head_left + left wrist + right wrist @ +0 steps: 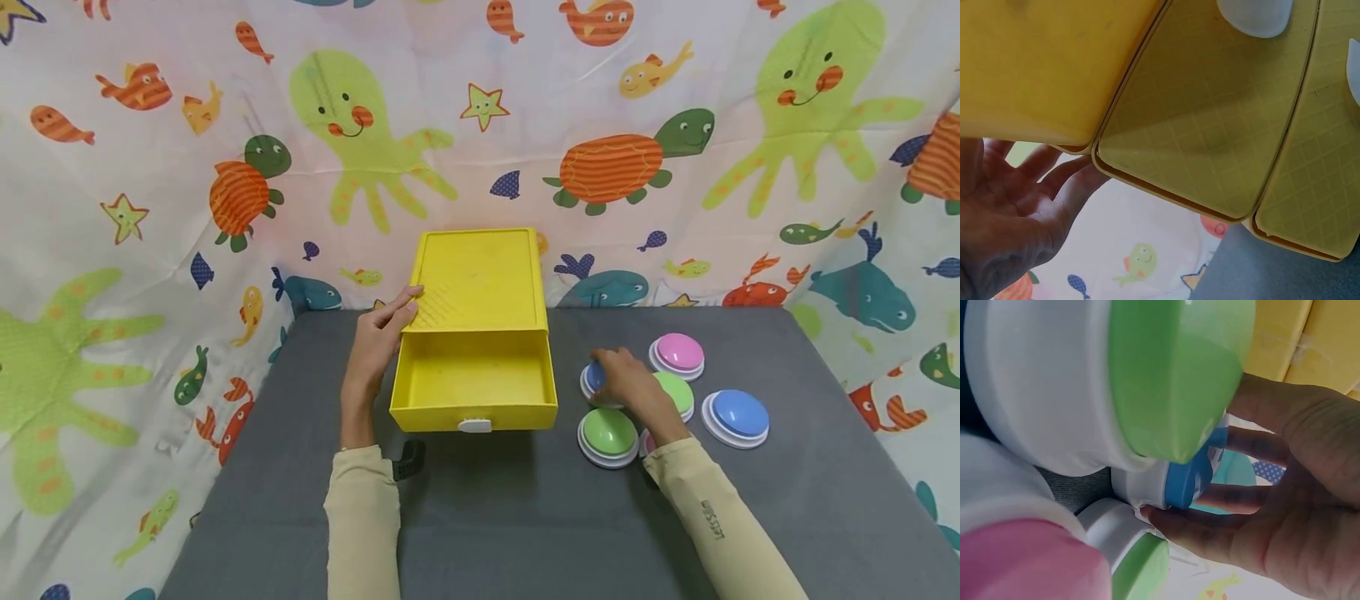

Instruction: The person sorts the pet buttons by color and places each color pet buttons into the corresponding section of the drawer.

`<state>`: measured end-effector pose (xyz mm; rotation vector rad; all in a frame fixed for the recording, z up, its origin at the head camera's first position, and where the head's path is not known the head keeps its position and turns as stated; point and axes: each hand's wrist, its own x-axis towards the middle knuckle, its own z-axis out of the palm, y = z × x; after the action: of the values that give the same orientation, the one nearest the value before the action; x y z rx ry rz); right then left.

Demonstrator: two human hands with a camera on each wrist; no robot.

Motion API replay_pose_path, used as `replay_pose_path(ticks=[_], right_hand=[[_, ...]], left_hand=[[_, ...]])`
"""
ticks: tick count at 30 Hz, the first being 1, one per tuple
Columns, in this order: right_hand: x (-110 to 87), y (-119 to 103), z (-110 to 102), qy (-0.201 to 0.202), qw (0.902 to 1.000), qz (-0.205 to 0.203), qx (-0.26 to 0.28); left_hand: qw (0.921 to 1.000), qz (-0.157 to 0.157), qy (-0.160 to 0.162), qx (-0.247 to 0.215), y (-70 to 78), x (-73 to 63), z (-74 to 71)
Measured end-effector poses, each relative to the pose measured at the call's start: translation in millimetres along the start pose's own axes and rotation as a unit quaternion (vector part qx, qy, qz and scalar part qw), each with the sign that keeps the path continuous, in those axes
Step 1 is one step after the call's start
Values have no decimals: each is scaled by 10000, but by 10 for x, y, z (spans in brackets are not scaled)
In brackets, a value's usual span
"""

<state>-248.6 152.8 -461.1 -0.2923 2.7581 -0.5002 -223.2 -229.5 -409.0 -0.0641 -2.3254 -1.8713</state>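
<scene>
A yellow drawer cabinet (480, 279) stands on the grey table with its top drawer (472, 419) pulled out and bare inside. My left hand (375, 342) rests against the cabinet's left side, fingertips at the top edge. The left wrist view shows that hand's (1022, 212) extended fingers reaching along the side, partly hidden by the cabinet. To the right of the cabinet, my right hand (630, 383) grips a blue dome button (595, 377) on a white base. In the right wrist view, the fingers curl round that blue button (1188, 481), partly hidden behind a green one.
Around my right hand lie a green button (609, 432), another green button (677, 392), a pink button (680, 352) and a blue button (740, 413). Another pink button (648, 442) is mostly under my right wrist. A sea-animal curtain (480, 167) hangs behind the table.
</scene>
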Motion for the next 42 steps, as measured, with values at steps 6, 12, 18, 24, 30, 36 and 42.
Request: replay_pose_path(ticks=[6,12,18,24,30,36,42], right_hand=[[-53,-17,-34,411,9991,-16,127],[-215,-116,-215,873,9960,11,214],[-489,-297,-547,1046,9933,255,415],[-817,-451,-844,1571,9848,123,724],[-1087,-687,-983,2282,9701,-184,806],[-1233,-1092,-1062,2527,9593,-774,997],[-1175,-1515,-973,1930,9631,-1546,1062]], left_hand=[[10000,51,35,-9,22,13,21],[10000,24,-8,-35,36,5,38],[10000,88,11,-11,40,14,54],[10000,1,-19,2,44,18,77],[9999,-61,-9,-140,40,26,89],[9999,59,67,-134,46,21,64],[9999,7,73,-130,22,-3,37]])
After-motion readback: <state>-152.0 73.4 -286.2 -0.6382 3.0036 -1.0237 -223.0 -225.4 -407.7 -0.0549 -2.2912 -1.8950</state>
